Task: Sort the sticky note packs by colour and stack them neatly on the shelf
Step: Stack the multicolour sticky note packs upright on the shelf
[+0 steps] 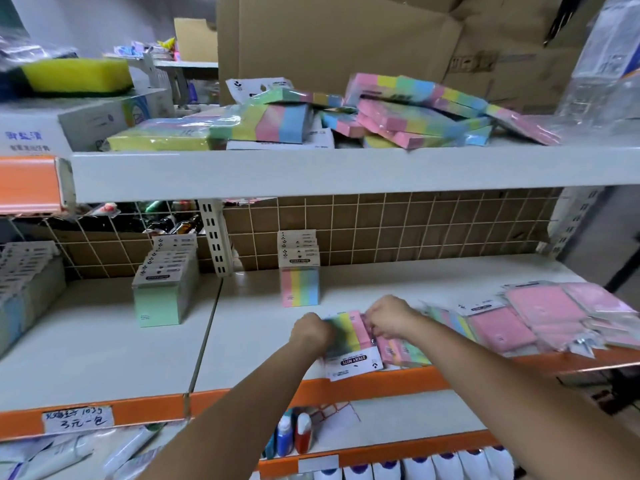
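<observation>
On the middle shelf, both my hands hold a small bundle of rainbow-striped sticky note packs near the front edge. My left hand grips its left side; my right hand pinches its right side. An upright row of rainbow packs stands at the back centre, and a row of green packs stands to the left. Loose pink packs and rainbow packs lie in a heap on the right. The top shelf carries a jumble of rainbow packs.
A wire grid and brown tile wall back the middle shelf. Grey-blue packs stand at the far left. Large cardboard boxes stand behind the top shelf, sponges to its left. Bottles and tubes fill the lower shelf.
</observation>
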Motion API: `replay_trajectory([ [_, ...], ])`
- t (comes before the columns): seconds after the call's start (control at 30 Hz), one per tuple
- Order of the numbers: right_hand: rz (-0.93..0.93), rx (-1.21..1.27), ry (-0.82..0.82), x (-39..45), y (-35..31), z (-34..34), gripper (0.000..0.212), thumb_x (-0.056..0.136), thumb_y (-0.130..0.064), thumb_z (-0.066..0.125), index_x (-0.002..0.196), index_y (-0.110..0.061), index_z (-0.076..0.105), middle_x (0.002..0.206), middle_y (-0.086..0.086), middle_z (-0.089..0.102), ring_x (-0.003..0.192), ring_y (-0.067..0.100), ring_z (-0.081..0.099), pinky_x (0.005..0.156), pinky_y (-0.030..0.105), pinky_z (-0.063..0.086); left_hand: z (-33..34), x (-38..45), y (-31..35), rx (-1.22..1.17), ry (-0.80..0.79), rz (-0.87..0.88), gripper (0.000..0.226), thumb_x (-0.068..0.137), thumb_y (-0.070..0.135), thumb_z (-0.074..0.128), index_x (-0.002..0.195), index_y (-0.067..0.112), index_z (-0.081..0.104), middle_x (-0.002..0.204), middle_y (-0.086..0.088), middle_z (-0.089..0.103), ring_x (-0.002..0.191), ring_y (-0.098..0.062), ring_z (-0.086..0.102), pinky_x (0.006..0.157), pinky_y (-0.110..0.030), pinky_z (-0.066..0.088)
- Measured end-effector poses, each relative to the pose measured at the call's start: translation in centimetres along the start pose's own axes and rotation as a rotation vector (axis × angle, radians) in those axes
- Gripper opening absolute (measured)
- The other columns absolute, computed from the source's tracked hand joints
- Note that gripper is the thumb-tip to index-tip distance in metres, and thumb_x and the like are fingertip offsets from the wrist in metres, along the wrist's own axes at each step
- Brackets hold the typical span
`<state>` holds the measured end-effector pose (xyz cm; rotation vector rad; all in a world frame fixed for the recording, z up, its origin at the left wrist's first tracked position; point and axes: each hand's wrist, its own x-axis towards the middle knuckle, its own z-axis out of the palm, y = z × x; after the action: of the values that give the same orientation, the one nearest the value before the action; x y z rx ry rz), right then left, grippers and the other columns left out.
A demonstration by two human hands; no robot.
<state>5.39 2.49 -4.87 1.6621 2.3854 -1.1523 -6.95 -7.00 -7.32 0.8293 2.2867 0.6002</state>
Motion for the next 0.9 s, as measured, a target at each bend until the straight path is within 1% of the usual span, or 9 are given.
replay_trajectory([
  [0.2,-0.016,-0.063,0.059,-1.9,0.0,0.8,0.023,0.088,-0.015,0.054,0.065,-0.014,0.057,0.065,0.004,0.051,0.068,0.021,0.049,0.049,0.022,0.028,0.3,-1.0,-0.2,-0.041,0.018,0.002,0.026,0.092,0.015,0.049,0.105,-0.002,0.064,0.112,-0.020,0.065,0.107,-0.032,0.061,0.081,-0.031,0.048],
  [0.3,-0.016,-0.016,0.053,-2.1,-0.3,1.3,0.020,0.083,-0.011,0.057,0.064,-0.014,0.056,0.064,0.006,0.051,0.068,0.022,0.050,0.050,0.022,0.029,0.3,-1.3,-0.1,-0.084,0.007,-0.017,0.015,0.090,0.011,0.048,0.081,0.005,0.059,0.097,-0.016,0.065,0.103,-0.032,0.063,0.070,-0.027,0.045],
  [0.4,-0.041,0.052,0.066,-2.7,-0.7,1.6,0.015,0.079,-0.009,0.063,0.066,-0.013,0.059,0.072,0.008,0.058,0.071,0.022,0.054,0.052,0.023,0.032,0.3,-1.5,0.1,-0.127,-0.001,-0.039,0.015,0.090,0.014,0.050,0.083,0.005,0.059,0.102,-0.016,0.066,0.104,-0.032,0.063,0.069,-0.026,0.043],
  [0.47,-0.077,0.085,0.065,-3.2,-1.0,1.6,0.010,0.080,-0.007,0.064,0.086,-0.014,0.069,0.088,0.008,0.065,0.083,0.024,0.060,0.057,0.023,0.036,0.2,-1.8,0.1,-0.153,0.006,-0.057,0.019,0.089,0.012,0.051,0.097,-0.001,0.063,0.111,-0.020,0.066,0.107,-0.032,0.062,0.077,-0.030,0.048],
  [0.53,-0.096,0.132,0.039,-3.3,-1.4,1.5,0.034,0.084,-0.003,0.062,0.116,-0.014,0.065,0.111,0.009,0.066,0.091,0.024,0.062,0.063,0.022,0.039,0.1,-1.8,-0.2,-0.173,-0.019,-0.065,0.018,0.083,0.006,0.055,0.095,-0.003,0.064,0.108,-0.022,0.066,0.107,-0.033,0.063,0.080,-0.034,0.051],
  [0.6,-0.100,0.172,0.003,-3.1,-1.8,1.2,0.044,0.085,0.000,0.060,0.125,-0.018,0.061,0.112,0.009,0.064,0.075,0.017,0.058,0.056,0.017,0.040,0.0,-2.0,-0.3,-0.193,-0.028,-0.083,0.009,0.079,0.005,0.058,0.084,-0.001,0.062,0.102,-0.022,0.067,0.104,-0.033,0.065,0.074,-0.034,0.053],
  [0.67,-0.104,0.141,-0.024,-2.9,-2.3,0.8,0.044,0.085,0.002,0.059,0.122,-0.022,0.062,0.097,0.008,0.060,0.057,0.011,0.047,0.044,0.014,0.035,-0.4,-2.1,-0.3,-0.177,0.040,-0.074,0.024,0.085,0.016,0.058,0.104,0.001,0.057,0.117,-0.020,0.060,0.108,-0.034,0.061,0.081,-0.035,0.052],
  [0.8,-0.208,-0.025,-0.087,-3.0,-4.4,-0.2,0.036,0.081,-0.002,0.064,0.114,-0.015,0.070,0.091,0.006,0.062,0.061,0.014,0.049,0.051,0.018,0.036,-2.2,-2.5,-0.1,0.203,0.241,0.248,0.053,0.092,0.041,0.051,0.136,0.013,0.040,0.140,-0.007,0.044,0.128,-0.026,0.043,0.101,-0.038,0.036],
  [0.9,-0.257,-0.119,-0.101,-3.4,-6.2,-0.8,0.025,0.077,-0.008,0.072,0.102,-0.010,0.074,0.087,0.004,0.065,0.076,0.016,0.056,0.068,0.022,0.046,-3.7,-2.8,0.1,0.312,0.182,0.421,0.050,0.088,0.047,0.054,0.131,0.023,0.051,0.133,0.000,0.055,0.127,-0.021,0.044,0.100,-0.035,0.028],
])
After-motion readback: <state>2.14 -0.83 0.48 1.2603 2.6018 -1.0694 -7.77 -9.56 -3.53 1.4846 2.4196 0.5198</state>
